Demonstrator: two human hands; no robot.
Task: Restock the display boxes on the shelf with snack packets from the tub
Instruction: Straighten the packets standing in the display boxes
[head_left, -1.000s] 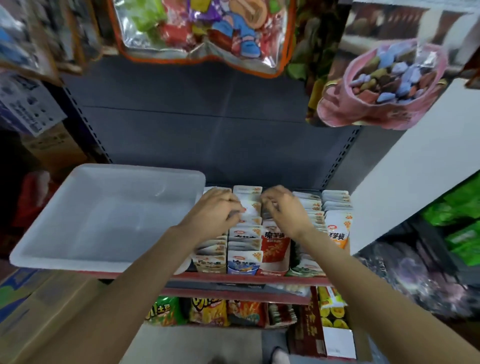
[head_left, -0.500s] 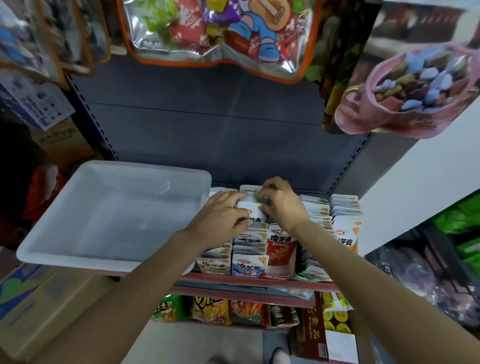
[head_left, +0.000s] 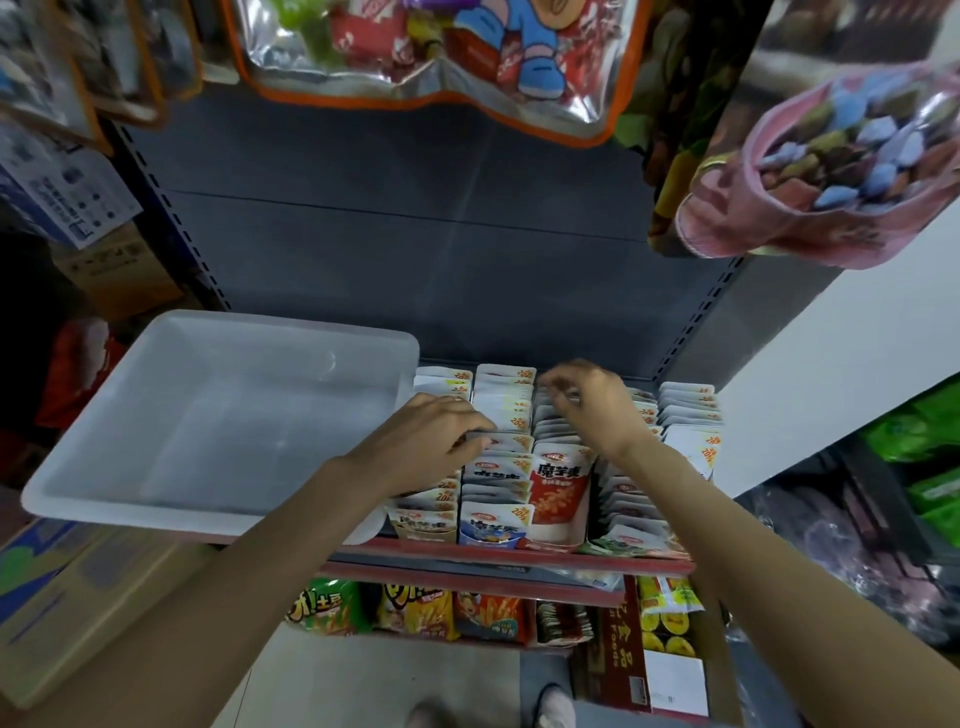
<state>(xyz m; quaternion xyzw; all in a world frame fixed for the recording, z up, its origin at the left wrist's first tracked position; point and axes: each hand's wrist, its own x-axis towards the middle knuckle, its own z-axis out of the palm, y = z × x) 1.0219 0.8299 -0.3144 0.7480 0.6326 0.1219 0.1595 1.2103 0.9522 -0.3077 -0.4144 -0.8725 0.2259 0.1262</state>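
Note:
The white plastic tub (head_left: 130, 467) sits on the left of the shelf and shows no packets inside. To its right, display boxes (head_left: 550, 543) hold rows of upright snack packets (head_left: 496, 525). My left hand (head_left: 426, 447) lies over the blue-and-white row with its fingers curled down among the packet tops. My right hand (head_left: 592, 405) is further back over the red row (head_left: 558, 483), its bent fingertips pinching packet tops there. Both hands hide the packets under them.
The red shelf edge (head_left: 467, 556) runs along the front. Large snack bags (head_left: 431, 52) hang overhead, with a pink one (head_left: 810, 176) at the right. More snack packs (head_left: 415, 608) fill the lower shelf. Cardboard boxes (head_left: 78, 597) stand at the lower left, and a white wall (head_left: 831, 374) closes the right side.
My right hand has shifted right from the back of the blue-and-white row to the back of the red row. My left hand has drawn slightly toward me along its row.

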